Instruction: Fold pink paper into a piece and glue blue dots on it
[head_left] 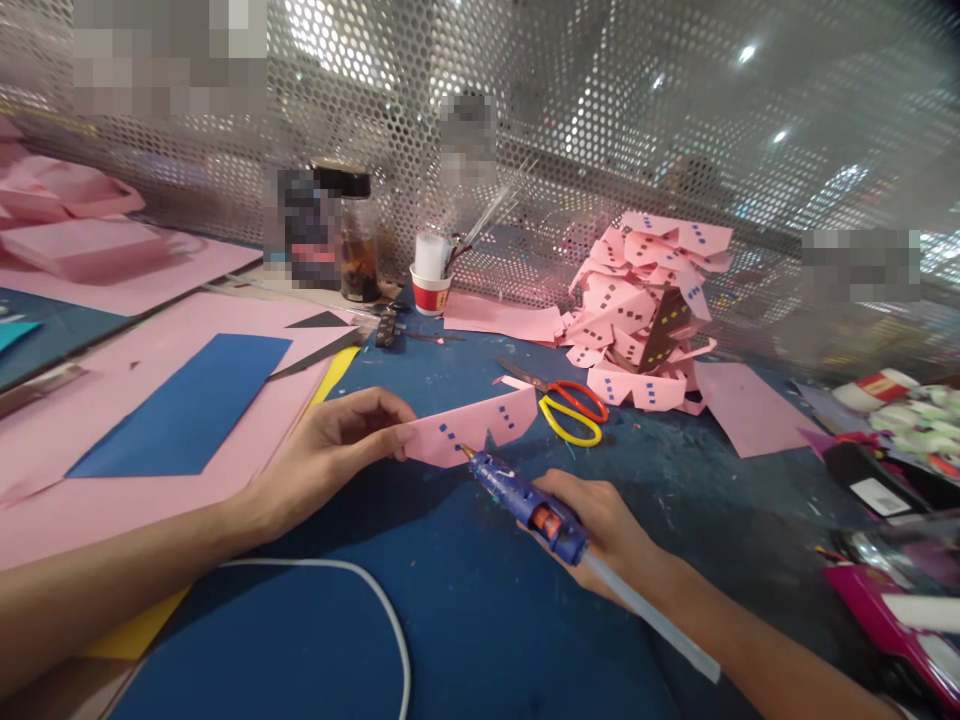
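My left hand pinches the left end of a pink paper piece between thumb and fingers. Small dark blue squares mark this paper, and a notch is cut in its lower edge. My right hand is wrapped round a blue glue gun. The gun's tip is at the paper's lower edge, by the left group of squares; whether it touches cannot be made out. A clear glue stick sticks out of the gun's back. Just behind the paper lie scissors with one red and one yellow handle loop.
Pink cut papers are piled at the back right. A blue sheet lies on pink sheets at left. A jar and paper cup stand behind. A white cable curves across the front.
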